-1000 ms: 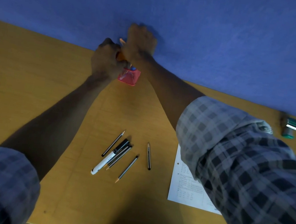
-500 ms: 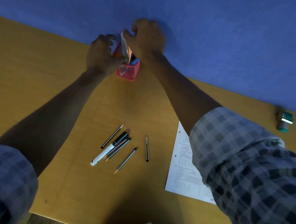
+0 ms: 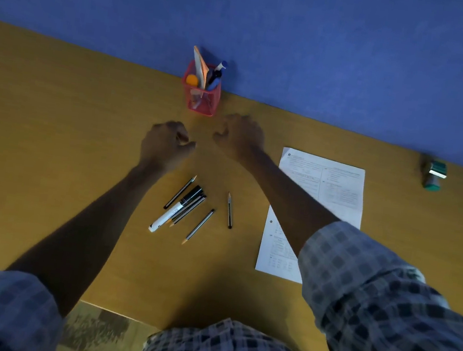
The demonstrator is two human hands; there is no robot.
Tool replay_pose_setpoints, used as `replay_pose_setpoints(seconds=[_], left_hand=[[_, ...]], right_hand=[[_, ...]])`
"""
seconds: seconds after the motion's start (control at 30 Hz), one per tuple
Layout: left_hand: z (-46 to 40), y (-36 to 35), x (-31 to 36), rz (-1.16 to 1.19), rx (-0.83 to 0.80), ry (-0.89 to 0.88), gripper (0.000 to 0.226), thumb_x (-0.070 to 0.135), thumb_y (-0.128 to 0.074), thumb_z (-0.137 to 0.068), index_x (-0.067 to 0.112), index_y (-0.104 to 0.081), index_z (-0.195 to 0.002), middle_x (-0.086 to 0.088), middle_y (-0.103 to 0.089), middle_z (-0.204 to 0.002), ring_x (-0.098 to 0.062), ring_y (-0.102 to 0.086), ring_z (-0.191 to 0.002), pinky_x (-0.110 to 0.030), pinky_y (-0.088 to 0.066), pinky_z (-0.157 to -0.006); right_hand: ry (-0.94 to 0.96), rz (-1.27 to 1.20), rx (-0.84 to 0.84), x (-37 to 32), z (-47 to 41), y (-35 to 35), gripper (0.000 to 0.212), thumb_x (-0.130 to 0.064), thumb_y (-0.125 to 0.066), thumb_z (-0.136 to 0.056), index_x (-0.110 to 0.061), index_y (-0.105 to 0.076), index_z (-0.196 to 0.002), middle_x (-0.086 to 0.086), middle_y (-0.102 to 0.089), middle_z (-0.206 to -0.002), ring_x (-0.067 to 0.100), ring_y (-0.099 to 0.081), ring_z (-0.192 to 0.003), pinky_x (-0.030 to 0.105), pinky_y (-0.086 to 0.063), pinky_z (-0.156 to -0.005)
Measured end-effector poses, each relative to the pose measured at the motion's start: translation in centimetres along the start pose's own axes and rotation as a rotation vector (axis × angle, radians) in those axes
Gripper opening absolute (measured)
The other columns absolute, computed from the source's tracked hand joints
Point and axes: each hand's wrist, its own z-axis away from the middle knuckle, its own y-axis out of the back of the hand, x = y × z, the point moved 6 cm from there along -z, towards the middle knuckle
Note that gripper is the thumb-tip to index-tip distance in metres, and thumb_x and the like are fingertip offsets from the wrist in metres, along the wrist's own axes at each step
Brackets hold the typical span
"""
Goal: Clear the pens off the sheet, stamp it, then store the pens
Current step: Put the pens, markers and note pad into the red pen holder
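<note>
The pens [image 3: 187, 208] lie in front of the red cup [image 3: 201, 94], off the sheet [image 3: 338, 183], and the left hand [image 3: 166, 144], curled tight, and the right hand [image 3: 239, 136], loosely bent, hold nothing near the cup, so a fast grab could roll pens away or tip the full cup.

desk [image 3: 54, 122]: tan wood | wall [image 3: 330, 41]: blue, behind desk | floor [image 3: 92, 330]: patterned, poss. carpet, near edge
</note>
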Motion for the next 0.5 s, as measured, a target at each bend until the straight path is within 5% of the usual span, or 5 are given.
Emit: replay_pose_setpoints(seconds=[0.23,0.5], left_hand=[[5.8,-3.7,-0.8,-0.093,-0.177,-0.044,0.016,0.032,-0.075,-0.077,0.020,-0.069,-0.086,0.004,-0.072,-0.088,-0.020,-0.067,-0.084,-0.032,-0.055,-0.073],[8.4,-4.4,-0.8,-0.237,-0.188,-0.141,0.017,0.028,-0.068,-0.084,0.017,-0.071,-0.096,0.001,-0.072,-0.101,-0.027,-0.066,-0.091,-0.035,-0.052,-0.074]], right_hand=[[-0.047,-0.005,-0.205,2.0,5.0,-3.3,0.035,-0.030,-0.073,-0.078,-0.009,-0.069,-0.105,0.010,-0.071,-0.098,0.028,-0.068,-0.089,0.038,-0.058,-0.080],[-0.042,0.085,-0.260,3.4,8.8,-5.2,0.024,-0.023,-0.074,-0.078,-0.009,-0.064,-0.095,0.006,-0.064,-0.084,0.023,-0.061,-0.076,0.028,-0.046,-0.065]])
